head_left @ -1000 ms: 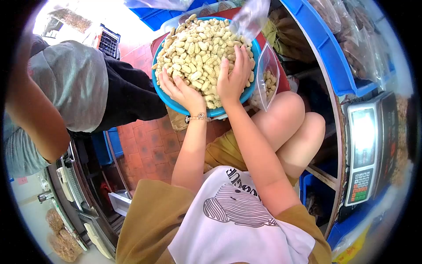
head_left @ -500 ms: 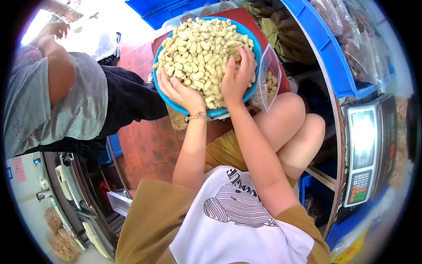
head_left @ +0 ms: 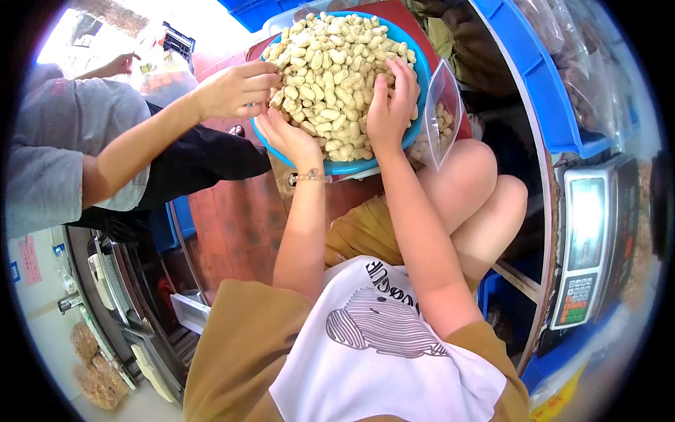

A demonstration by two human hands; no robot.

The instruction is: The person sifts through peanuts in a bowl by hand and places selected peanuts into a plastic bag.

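Note:
A round blue basin (head_left: 424,67) is heaped with unshelled peanuts (head_left: 330,77). My left hand (head_left: 290,141) rests at its near left rim, fingers apart against the heap, a bracelet (head_left: 309,176) on the wrist. On the right side of the heap lies my right hand (head_left: 392,109), palm inward, fingers spread on the peanuts. Just above my left hand, another person's hand (head_left: 242,89) reaches over the left rim. A clear plastic bag (head_left: 441,123) holding some peanuts leans beside the basin, right of my right hand.
At the left stands a person in a grey shirt (head_left: 56,148) and dark trousers. The basin sits on a red surface (head_left: 401,14). To the right are a blue tray (head_left: 524,77) of bagged goods and a digital scale (head_left: 585,239). Tiled floor (head_left: 235,232) shows below left.
The other person's arm has come in from the left to the basin. The basin, bag and my hands appear slightly higher and farther right in the view. My hands still rest on the peanuts.

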